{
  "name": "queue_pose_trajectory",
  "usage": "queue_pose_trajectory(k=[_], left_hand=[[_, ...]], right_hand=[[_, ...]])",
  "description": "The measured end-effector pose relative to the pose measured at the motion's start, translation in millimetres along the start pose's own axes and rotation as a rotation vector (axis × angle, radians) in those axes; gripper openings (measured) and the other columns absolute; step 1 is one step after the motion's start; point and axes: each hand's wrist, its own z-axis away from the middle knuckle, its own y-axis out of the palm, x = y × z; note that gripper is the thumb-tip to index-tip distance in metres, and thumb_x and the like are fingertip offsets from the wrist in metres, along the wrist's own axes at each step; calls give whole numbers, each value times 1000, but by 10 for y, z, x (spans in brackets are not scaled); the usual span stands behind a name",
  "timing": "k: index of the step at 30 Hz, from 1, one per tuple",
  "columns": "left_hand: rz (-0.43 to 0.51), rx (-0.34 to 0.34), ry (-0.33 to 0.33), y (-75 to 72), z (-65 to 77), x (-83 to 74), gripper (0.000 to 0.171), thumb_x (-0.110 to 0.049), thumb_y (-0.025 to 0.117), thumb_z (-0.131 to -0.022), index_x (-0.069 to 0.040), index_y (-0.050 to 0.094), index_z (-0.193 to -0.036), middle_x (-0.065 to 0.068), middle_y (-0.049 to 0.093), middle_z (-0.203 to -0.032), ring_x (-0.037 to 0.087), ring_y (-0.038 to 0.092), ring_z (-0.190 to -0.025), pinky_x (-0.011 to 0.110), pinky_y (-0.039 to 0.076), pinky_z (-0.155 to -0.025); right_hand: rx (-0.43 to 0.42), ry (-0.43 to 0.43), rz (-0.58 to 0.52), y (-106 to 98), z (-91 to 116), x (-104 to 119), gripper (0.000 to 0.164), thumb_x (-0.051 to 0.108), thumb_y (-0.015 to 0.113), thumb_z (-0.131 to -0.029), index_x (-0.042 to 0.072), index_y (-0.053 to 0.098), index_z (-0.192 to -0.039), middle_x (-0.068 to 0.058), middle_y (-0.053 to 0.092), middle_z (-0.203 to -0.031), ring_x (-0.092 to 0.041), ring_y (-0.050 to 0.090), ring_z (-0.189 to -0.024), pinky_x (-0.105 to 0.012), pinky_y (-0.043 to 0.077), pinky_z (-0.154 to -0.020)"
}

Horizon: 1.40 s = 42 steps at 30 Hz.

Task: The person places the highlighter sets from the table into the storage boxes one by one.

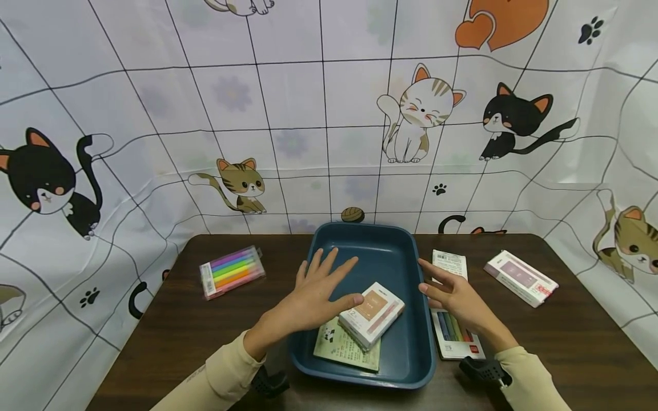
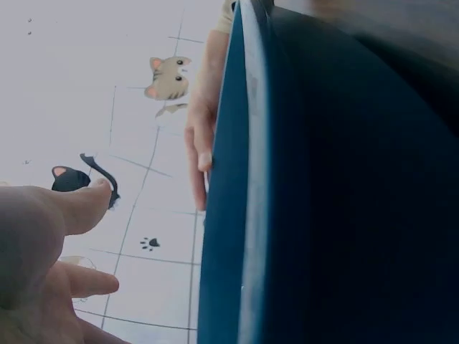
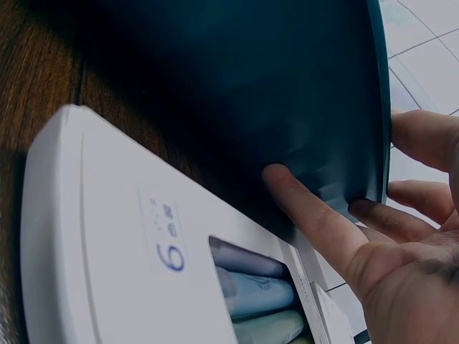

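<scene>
from the head, the left hand (image 1: 321, 294) hovers over the blue tray (image 1: 382, 257), fingers splayed and gripping nothing; its thumb overlaps the small box (image 1: 372, 314) lying on a green booklet (image 1: 349, 349) inside. the right hand (image 1: 457, 297) is at the tray's right side, fingers loosely extended.

the left wrist view shows thumb and fingers parted.

the right wrist view alone reveals fingertips touching the tray's outer wall, beside a white pen box (image 3: 136, 236) marked "6".

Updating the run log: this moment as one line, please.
left hand: open, over blue tray | right hand: at tray's right side | in tray: white box, flat green item
</scene>
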Motion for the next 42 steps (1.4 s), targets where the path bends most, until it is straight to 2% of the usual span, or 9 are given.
queue_pose_trajectory(k=[14, 22, 26, 29, 33, 42], left_hand=[[-109, -19, -39, -33, 65, 83, 68, -60, 39, -105, -29, 23, -164, 11, 1, -169, 37, -16, -150, 68, -14, -111], [-145, -49, -73, -27, 125, 166, 71, -64, 38, -104, -30, 22, -164, 12, 0, -168, 36, -17, -150, 68, -15, -110], [-147, -78, -90, -32, 184, 228, 70, -63, 39, -104, -29, 24, -164, 15, 3, -168, 38, -14, -151, 69, -13, -110], [-150, -73, -113, -44, 233, 271, 70, -63, 38, -104, -30, 22, -164, 14, 1, -168, 38, -14, -151, 69, -13, -110], [-143, -70, -136, -74, 282, 321, 70, -63, 38, -104, -32, 19, -164, 12, -2, -168, 36, -16, -151, 68, -15, -110], [-169, -126, -173, -107, 365, 467, 70, -63, 39, -104, -30, 23, -163, 15, 3, -168, 41, -9, -151, 72, -14, -108]], right_hand=[[-10, 0, -21, -16, 4, 8, 67, 25, 64, -103, 14, 32, -161, -19, 25, -163, -46, 47, -133, -44, 55, -90], [3, -24, -17, -16, -7, -3, 66, 21, 63, -104, 10, 30, -161, -24, 24, -162, -48, 47, -132, -44, 55, -90], [5, -24, -23, -15, -11, -12, 66, 20, 62, -104, 9, 31, -161, -25, 24, -162, -48, 47, -132, -44, 54, -90], [7, -28, -22, -16, -9, -14, 65, 20, 62, -105, 10, 30, -161, -25, 24, -162, -48, 47, -132, -44, 55, -90], [-12, -14, -19, -7, 0, -16, 66, 22, 64, -104, 12, 32, -161, -21, 26, -162, -47, 47, -132, -44, 55, -89], [-3, -12, -24, 5, -14, -20, 67, 24, 64, -104, 13, 31, -161, -18, 26, -163, -45, 48, -132, -44, 55, -89]])
